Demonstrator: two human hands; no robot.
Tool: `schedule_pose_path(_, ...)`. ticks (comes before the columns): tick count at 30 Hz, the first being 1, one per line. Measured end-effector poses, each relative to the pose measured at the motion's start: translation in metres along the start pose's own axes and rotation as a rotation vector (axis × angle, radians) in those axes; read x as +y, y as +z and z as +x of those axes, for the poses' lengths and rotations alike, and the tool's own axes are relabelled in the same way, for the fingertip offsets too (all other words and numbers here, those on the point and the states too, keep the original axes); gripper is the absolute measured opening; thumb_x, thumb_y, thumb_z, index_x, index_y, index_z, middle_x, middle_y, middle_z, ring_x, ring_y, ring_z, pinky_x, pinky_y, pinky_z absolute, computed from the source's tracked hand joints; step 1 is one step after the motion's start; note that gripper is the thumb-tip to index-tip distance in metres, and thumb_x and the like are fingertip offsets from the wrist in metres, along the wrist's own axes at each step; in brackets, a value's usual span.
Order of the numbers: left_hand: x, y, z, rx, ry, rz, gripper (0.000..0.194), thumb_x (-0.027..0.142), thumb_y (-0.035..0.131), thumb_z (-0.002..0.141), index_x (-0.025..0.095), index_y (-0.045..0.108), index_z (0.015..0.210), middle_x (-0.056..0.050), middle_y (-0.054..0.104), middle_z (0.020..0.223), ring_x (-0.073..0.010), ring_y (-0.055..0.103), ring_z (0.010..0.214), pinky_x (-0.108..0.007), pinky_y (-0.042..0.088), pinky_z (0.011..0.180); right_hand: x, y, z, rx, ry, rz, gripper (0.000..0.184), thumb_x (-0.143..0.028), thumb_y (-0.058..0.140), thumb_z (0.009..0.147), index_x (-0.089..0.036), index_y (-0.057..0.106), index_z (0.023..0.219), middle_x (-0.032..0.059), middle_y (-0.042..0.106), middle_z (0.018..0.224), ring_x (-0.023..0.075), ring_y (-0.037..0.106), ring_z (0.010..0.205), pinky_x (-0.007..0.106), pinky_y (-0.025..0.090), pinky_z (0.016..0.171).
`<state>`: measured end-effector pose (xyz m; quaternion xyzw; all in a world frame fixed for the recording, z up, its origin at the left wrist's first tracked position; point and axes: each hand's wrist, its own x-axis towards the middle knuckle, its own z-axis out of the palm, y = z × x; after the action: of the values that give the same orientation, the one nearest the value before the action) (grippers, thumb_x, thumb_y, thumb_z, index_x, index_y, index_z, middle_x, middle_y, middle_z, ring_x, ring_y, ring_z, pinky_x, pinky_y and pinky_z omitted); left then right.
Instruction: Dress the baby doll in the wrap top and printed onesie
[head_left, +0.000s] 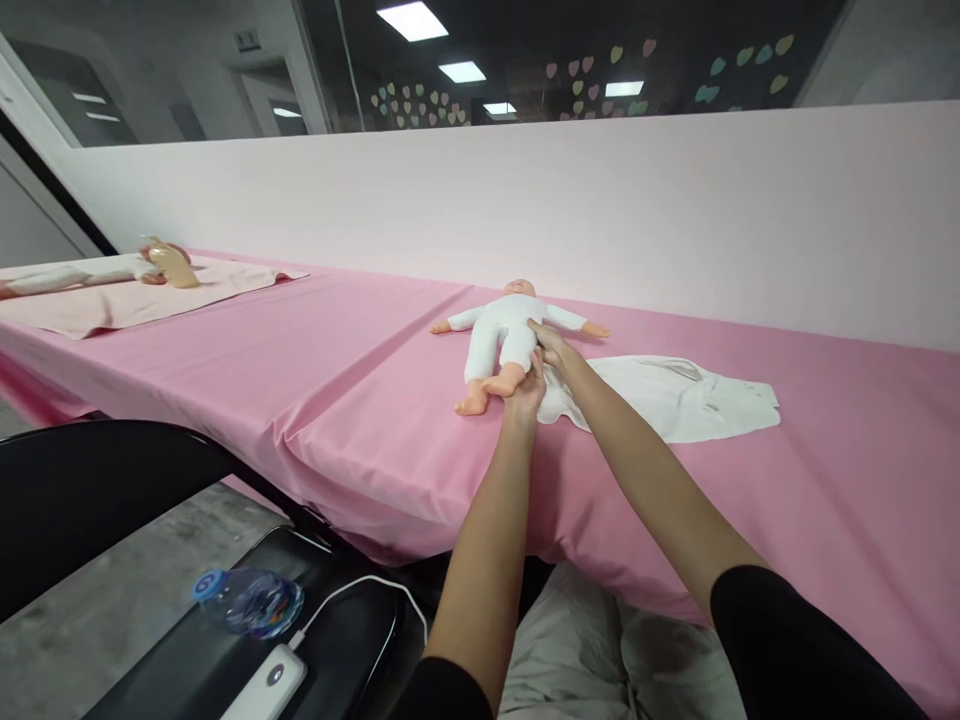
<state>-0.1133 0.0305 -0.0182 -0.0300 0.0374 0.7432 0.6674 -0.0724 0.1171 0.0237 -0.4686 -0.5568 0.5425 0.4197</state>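
Observation:
A baby doll (501,330) in a white one-piece suit lies on its back on a pink-covered table (390,420). Its arms are spread and its bare feet point toward me. My left hand (529,388) is closed around the lower leg on the right, with the palm side up and the fingers partly behind the leg. Just above it, my right hand (553,345) grips the same leg at the thigh, thumb on top of the white suit; its other fingers are mostly hidden. A flat white baby garment (690,400) lies to the right, partly behind my right forearm.
At the far left a second doll (97,270) lies on a pale cloth (165,310) beside a yellowish bottle-like object (174,266). A black chair (337,610) at lower left bears a water bottle (251,600) and a white device (268,685) with a cable. A white wall (480,210) stands behind.

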Motion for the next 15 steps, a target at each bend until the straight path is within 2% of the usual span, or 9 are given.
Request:
schedule_pose_path(2, 0.005, 0.003, 0.000, -0.023, 0.024, 0.046, 0.046, 0.018, 0.018, 0.091, 0.005, 0.044, 0.126, -0.023, 0.053, 0.123, -0.0215, 0.060, 0.104, -0.031, 0.058, 0.067, 0.004, -0.009, 0.002, -0.035, -0.061, -0.132, 0.019, -0.028, 0.044, 0.090, -0.012, 0.053, 0.095, 0.0051, 0.063, 0.075, 0.0109, 0.059, 0.067, 0.023, 0.053, 0.069)
schedule_pose_path(5, 0.012, 0.006, 0.003, -0.067, 0.123, 0.243, 0.047, 0.014, 0.015, 0.091, 0.003, 0.044, 0.126, -0.021, 0.053, 0.125, -0.0191, 0.056, 0.110, -0.029, 0.056, 0.076, 0.010, -0.041, 0.002, 0.035, -0.111, -0.309, 0.019, -0.019, 0.042, 0.090, -0.009, 0.056, 0.099, 0.0068, 0.064, 0.082, 0.0102, 0.061, 0.073, 0.022, 0.051, 0.073)
schedule_pose_path(8, 0.015, 0.005, 0.007, -0.090, 0.161, 0.358, 0.048, 0.008, 0.013, 0.090, 0.002, 0.041, 0.129, -0.020, 0.054, 0.124, -0.0164, 0.055, 0.112, -0.026, 0.055, 0.080, 0.015, -0.098, -0.006, 0.201, -0.132, -0.586, 0.025, -0.014, 0.041, 0.087, -0.006, 0.057, 0.105, 0.0132, 0.063, 0.102, 0.0156, 0.059, 0.094, 0.028, 0.046, 0.088)
schedule_pose_path(11, 0.017, 0.003, 0.011, 0.007, 0.196, 0.431, 0.049, 0.004, 0.014, 0.089, 0.004, 0.037, 0.133, -0.018, 0.057, 0.121, -0.0139, 0.057, 0.110, -0.022, 0.055, 0.079, 0.023, -0.167, -0.024, 0.347, -0.129, -0.899, 0.035, -0.002, 0.042, 0.080, -0.003, 0.055, 0.113, 0.0189, 0.052, 0.124, 0.0235, 0.042, 0.121, 0.040, 0.024, 0.106)
schedule_pose_path(13, 0.016, 0.003, 0.014, 0.078, 0.205, 0.508, 0.051, 0.001, 0.017, 0.088, 0.007, 0.034, 0.136, -0.015, 0.057, 0.122, -0.0121, 0.056, 0.110, -0.018, 0.055, 0.078, 0.031, -0.207, -0.039, 0.382, -0.082, -1.098, 0.038, 0.002, 0.041, 0.079, 0.000, 0.052, 0.115, 0.0234, 0.050, 0.123, 0.0276, 0.037, 0.124, 0.049, 0.012, 0.107)
schedule_pose_path(15, 0.012, 0.003, 0.015, 0.117, 0.195, 0.584, 0.053, -0.002, 0.020, 0.086, 0.009, 0.030, 0.137, -0.013, 0.053, 0.127, -0.0102, 0.054, 0.113, -0.013, 0.053, 0.078, 0.038, -0.235, -0.054, 0.376, -0.004, -1.296, 0.034, 0.001, 0.040, 0.079, 0.003, 0.053, 0.111, 0.0250, 0.057, 0.110, 0.0295, 0.044, 0.116, 0.054, 0.012, 0.103)
